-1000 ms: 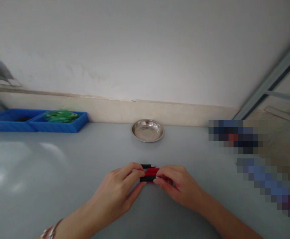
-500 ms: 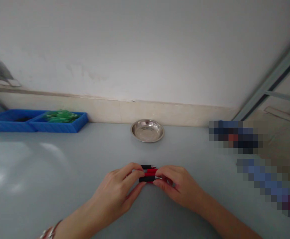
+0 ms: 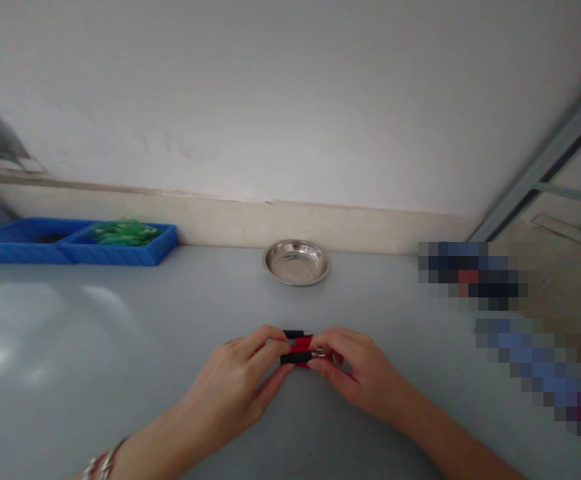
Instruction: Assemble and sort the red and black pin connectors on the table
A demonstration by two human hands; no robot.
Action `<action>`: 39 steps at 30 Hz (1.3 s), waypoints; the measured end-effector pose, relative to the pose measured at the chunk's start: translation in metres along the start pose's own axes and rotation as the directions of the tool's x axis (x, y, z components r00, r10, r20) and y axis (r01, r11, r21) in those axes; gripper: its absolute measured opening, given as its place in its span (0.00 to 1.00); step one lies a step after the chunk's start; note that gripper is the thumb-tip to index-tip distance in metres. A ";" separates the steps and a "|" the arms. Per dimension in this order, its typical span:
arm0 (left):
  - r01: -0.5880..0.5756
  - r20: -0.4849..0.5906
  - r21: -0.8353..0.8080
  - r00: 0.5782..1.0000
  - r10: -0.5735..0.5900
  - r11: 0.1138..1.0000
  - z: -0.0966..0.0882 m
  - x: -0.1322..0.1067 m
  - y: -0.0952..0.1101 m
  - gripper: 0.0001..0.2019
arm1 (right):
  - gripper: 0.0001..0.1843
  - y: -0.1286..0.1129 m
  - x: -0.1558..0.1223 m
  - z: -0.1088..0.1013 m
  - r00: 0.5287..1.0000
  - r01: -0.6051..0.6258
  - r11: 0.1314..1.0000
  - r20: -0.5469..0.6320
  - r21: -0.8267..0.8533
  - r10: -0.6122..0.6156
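Note:
A small bundle of black and red pen-like sticks [image 3: 298, 348] lies on the grey table [image 3: 120, 347] right in front of me. My left hand [image 3: 238, 387] pinches the bundle's left end between thumb and fingers. My right hand [image 3: 358, 373] grips the right end, its fingers curled over the sticks, where a bit of metal tip shows. The two hands meet at the bundle, low over the tabletop.
A shallow steel dish [image 3: 296, 262] stands behind the hands near the wall. At the far left sit two blue trays [image 3: 70, 241], one holding green items [image 3: 123, 231]. A blurred-out area lies at the right edge of the table.
My right hand's fingers have crept slightly left along the bundle. Otherwise the hands and sticks stay in place.

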State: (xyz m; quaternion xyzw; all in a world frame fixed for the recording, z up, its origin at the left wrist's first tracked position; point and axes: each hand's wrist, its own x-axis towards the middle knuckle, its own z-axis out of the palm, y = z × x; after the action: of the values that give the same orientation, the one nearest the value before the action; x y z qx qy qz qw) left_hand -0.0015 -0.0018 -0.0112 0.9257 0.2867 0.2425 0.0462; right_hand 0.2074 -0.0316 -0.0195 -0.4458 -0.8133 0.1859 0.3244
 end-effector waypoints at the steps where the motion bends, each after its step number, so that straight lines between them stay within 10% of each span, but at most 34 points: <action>1: 0.004 0.008 0.000 1.000 -0.004 1.000 0.000 0.000 0.000 0.08 | 0.07 0.000 0.000 0.000 1.000 0.006 1.000 -0.004 0.002 -0.006; 9: 0.099 0.133 -0.019 0.987 -0.096 0.995 0.002 -0.001 0.000 0.10 | 0.06 0.010 0.002 0.001 0.996 0.058 0.998 -0.065 -0.025 -0.060; 16: 0.207 0.180 0.016 0.962 -0.207 0.978 0.002 0.002 -0.001 0.12 | 0.07 0.041 0.009 -0.002 0.962 -0.166 0.966 -0.248 -0.199 0.114; 39: 0.171 0.349 0.044 0.921 -0.175 0.984 0.003 0.001 0.002 0.12 | 0.12 0.042 0.009 0.008 0.971 -0.238 0.920 -0.076 -0.311 0.225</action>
State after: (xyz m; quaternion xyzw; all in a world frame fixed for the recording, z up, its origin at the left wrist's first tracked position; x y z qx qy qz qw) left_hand 0.0017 -0.0033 -0.0135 0.9253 0.3560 0.0664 0.1123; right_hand 0.2244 -0.0018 -0.0471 -0.5886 -0.7678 0.0811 0.2397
